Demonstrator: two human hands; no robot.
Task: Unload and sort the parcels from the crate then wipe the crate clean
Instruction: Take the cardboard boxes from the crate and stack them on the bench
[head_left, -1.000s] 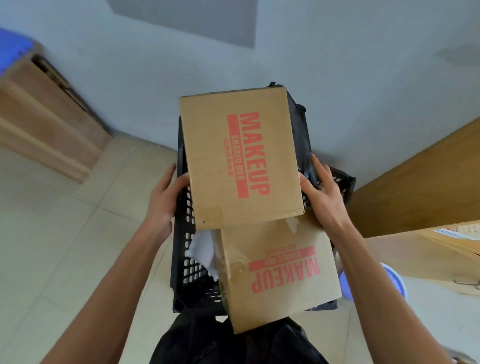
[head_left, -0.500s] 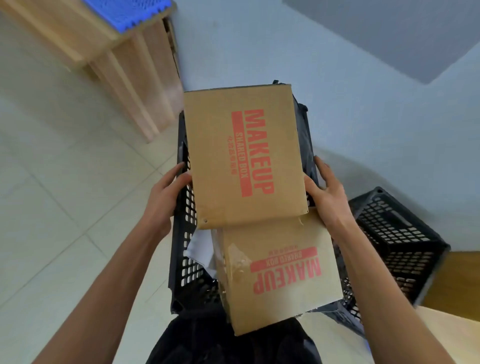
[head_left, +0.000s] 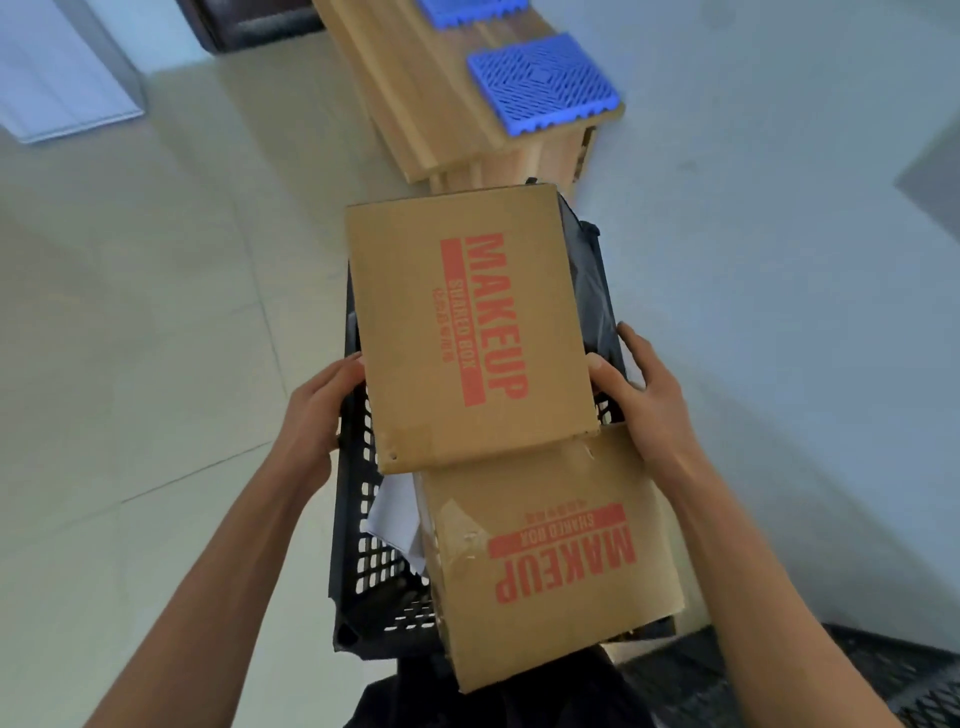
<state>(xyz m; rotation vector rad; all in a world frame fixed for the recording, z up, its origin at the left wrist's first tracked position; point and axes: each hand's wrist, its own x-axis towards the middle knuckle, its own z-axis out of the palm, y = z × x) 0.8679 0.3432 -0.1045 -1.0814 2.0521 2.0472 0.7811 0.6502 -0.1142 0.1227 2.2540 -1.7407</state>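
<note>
I carry a black perforated crate (head_left: 363, 561) in front of me, above the floor. My left hand (head_left: 317, 410) grips its left rim and my right hand (head_left: 644, 400) grips its right rim, thumb against the upper box. Two brown cardboard boxes with red MAKEUP print fill the crate: the upper box (head_left: 467, 332) lies over the far half and overlaps the lower box (head_left: 550, 561), which sticks out over the near edge. A white paper parcel (head_left: 397, 519) and a black bag (head_left: 592, 291) show beside the boxes. The crate's inside is mostly hidden.
A wooden bench (head_left: 431, 104) with blue ridged mats (head_left: 543, 83) stands ahead against the grey wall. Another black crate (head_left: 883, 686) sits on the floor at the lower right. A white panel (head_left: 62, 78) leans at the far left on the tiled floor.
The view has swung left with the crate in my hands: the bench has moved from the upper left to straight ahead, and the second crate has slid to the bottom right corner.
</note>
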